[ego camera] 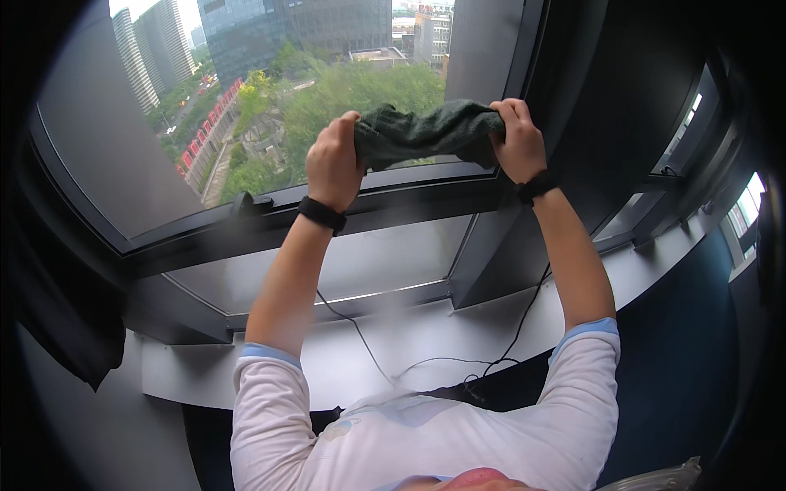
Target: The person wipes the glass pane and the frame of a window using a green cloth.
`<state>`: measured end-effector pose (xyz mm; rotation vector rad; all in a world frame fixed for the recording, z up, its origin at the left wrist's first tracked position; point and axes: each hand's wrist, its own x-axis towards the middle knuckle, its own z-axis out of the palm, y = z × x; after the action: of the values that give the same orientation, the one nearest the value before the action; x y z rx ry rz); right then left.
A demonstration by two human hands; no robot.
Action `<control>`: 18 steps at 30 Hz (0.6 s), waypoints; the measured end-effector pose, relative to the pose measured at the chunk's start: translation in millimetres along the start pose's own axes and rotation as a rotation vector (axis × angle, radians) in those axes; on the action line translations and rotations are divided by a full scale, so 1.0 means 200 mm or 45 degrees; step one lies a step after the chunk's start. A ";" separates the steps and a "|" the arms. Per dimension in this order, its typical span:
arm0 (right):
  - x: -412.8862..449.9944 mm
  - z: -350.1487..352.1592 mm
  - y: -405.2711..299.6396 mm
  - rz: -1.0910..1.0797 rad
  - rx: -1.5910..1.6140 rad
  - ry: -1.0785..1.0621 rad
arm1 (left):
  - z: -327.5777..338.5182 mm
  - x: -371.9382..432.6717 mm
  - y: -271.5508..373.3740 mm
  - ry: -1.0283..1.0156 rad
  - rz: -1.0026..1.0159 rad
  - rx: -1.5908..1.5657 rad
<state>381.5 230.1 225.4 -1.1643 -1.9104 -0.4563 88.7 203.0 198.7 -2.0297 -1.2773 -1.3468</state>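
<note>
A dark green cloth (430,135) is stretched between my two raised hands, bunched and folded along its length. My left hand (334,161) grips its left end, and my right hand (521,140) grips its right end. Both hands are in front of the lower part of a large window pane (344,92), over its dark frame. Each wrist wears a black band. Whether the cloth touches the glass, I cannot tell. Below my left hand's side, a dark window handle (245,204) sits on the lower frame.
Under the window runs a white sill (393,337) with thin dark cables (522,319) lying across it. Black fabric (67,319) hangs at the left. A dark column (602,123) stands to the right, with more windows beyond it.
</note>
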 end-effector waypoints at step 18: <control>0.02 0.53 0.01 -0.012 -0.630 -0.496 | 0.30 0.05 -0.23 -0.172 0.674 1.038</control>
<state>332.7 303.3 165.0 -1.6601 -2.2033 -0.7847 82.1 274.0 172.5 -1.6811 -0.9910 -0.3532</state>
